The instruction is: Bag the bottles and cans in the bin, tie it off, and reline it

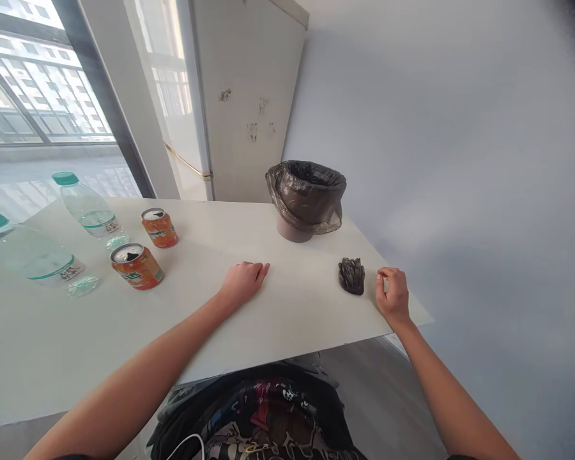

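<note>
Legible on the farther orange soda can (pixel 163 231): pale lettering, apparently the brand Mirinda, with the opening letters hard to make out. On the nearer orange soda can (pixel 142 271): part of a Chinese brand name in green and white, turned too far round to read whole. On the farther water bottle (pixel 87 206) and the nearer water bottle (pixel 41 260): dark Chinese characters, too small to read for certain. Along the bottom of the printed T-shirt (pixel 268 415): a row of letters, cut off and unreadable.

By count: two soda cans, both with a dark opening in the top; two clear bottles, both green-capped; one pinkish-brown bin (pixel 294 232) with one black bin liner (pixel 304 201) folded over the rim; one crumpled black plastic bag (pixel 351 276); one refrigerator (pixel 249 96), marked with brown patches.

Left hand (pixel 243 281) resting on the white table (pixel 211 345), between the cans and the crumpled bag, loosely curled; fingers turned under, contents impossible to tell. Right hand (pixel 393 292) near the table's right edge, half curled, thumb and forefinger apart, just beside the bag without touching. Bag lying in front of the bin, slightly to the right.
</note>
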Tool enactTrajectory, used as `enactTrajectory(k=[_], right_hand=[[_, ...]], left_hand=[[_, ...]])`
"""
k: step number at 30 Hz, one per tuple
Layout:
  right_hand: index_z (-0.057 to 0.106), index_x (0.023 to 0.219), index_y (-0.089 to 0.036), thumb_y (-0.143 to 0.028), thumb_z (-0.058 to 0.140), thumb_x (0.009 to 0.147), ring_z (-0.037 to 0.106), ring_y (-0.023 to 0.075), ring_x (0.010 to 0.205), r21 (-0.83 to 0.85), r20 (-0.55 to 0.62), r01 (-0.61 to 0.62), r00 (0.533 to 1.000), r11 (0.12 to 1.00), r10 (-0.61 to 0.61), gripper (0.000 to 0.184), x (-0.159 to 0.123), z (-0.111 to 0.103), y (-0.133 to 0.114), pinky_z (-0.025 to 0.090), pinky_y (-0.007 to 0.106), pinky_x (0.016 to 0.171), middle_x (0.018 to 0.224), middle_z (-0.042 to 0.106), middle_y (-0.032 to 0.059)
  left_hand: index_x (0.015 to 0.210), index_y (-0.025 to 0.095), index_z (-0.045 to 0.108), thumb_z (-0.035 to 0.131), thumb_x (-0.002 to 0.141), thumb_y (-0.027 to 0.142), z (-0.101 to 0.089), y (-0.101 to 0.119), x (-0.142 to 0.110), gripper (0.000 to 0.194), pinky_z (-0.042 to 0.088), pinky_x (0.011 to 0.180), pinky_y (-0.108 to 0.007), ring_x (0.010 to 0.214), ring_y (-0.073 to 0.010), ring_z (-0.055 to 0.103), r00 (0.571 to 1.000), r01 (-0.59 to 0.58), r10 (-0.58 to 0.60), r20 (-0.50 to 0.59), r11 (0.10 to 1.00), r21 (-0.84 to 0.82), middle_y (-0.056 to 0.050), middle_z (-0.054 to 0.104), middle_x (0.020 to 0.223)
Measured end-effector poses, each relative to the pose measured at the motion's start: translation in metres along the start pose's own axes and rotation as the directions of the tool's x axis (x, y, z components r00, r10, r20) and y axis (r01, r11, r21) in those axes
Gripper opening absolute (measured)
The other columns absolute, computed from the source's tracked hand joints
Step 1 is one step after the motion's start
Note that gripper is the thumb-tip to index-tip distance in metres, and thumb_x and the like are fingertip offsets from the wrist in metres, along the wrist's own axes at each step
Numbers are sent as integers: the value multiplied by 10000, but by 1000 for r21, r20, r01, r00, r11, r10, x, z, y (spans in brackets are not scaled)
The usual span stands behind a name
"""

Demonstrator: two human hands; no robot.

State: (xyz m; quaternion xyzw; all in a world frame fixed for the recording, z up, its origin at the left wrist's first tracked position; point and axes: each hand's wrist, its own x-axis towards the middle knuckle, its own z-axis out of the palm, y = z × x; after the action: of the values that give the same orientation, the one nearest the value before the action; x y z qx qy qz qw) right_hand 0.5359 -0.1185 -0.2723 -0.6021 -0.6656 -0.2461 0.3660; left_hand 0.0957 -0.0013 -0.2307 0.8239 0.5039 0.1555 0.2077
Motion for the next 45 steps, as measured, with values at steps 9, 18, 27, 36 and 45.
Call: enactTrajectory(k=[9, 18, 27, 36, 45], right_hand=[[567, 1171, -226, -189, 576, 998, 639, 292, 954, -9, -46, 177, 983, 984, -177, 177, 39, 1, -28, 541, 453, 859, 1011, 680, 116], [613, 1253, -204, -249, 591, 1000, 649, 337, 1189, 3, -76, 320, 945, 947, -319, 258, 173, -4, -138, 521, 511, 1043, 1247, 695, 180], [684, 1108, -168, -460, 421, 1056, 653, 337, 965, -49, 202, 245, 952, 968, -231, 396, 262, 70, -128, 435, 498, 970, 1014, 742, 199], [614, 849, -189, -371, 415, 1078, 608, 275, 834, -15, 92, 247, 965, 969, -244, 354, 245, 87, -191, 294, 403, 746, 854, 728, 128], [584, 891, -203, -369, 394, 1129, 618, 255, 794, 138, 156, 410, 890, 901, -429, 347, 215, 47, -309, 357, 392, 790, 821, 686, 83]], left_hand=[[654, 223, 240, 372, 1041, 557, 12, -14, 7, 527, 202, 598, -334, 573, -122, 194, 963, -191, 254, 94, 881, -432, 38, 220, 609], [544, 219, 346, 528, 916, 778, 2, -24, 9, 696, 192, 530, -295, 492, -82, 240, 919, -29, 330, 214, 600, -799, 46, 317, 498], [540, 217, 351, 542, 860, 876, 9, -28, 8, 757, 207, 522, -293, 479, -85, 279, 905, -81, 370, 210, 634, -769, 46, 327, 498], [554, 224, 325, 584, 838, 877, 12, -30, 11, 758, 200, 515, -294, 493, -84, 251, 881, -109, 428, 204, 601, -792, 56, 286, 505], [493, 204, 371, 713, 865, 724, 16, -5, -6, 725, 225, 518, -319, 515, -101, 270, 643, -48, 680, 353, 496, -867, 25, 332, 502]])
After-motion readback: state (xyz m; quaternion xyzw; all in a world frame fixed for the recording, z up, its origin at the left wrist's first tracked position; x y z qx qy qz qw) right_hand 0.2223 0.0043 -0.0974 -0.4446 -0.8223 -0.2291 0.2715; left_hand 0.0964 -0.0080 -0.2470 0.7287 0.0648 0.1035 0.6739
